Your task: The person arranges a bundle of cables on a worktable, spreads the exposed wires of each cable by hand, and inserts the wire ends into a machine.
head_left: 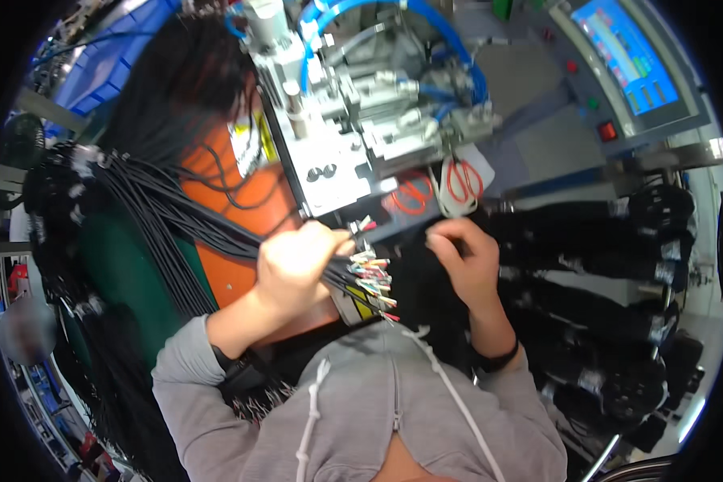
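My left hand (297, 255) is closed around a thick bundle of black cables (217, 233). Their stripped ends fan out past the fingers as short coloured wires (371, 277), white, red and green among them. One cable end (365, 225) with a reddish tip sticks up apart from the others near my left fingertips, close to the lower edge of a metal machine (329, 173). To the right, my right hand (470, 255) hovers over a dark area with its fingers curled in. Whether anything small or black lies between those fingertips is hidden.
An orange board (241, 217) lies under the cables, beside a green surface (120, 265). Coiled red cords (463, 181) hang below the machine. Upper right is a control panel with a screen (627, 56). Black cable bundles (594, 233) hang at right; blue bins (104, 64) stand far left.
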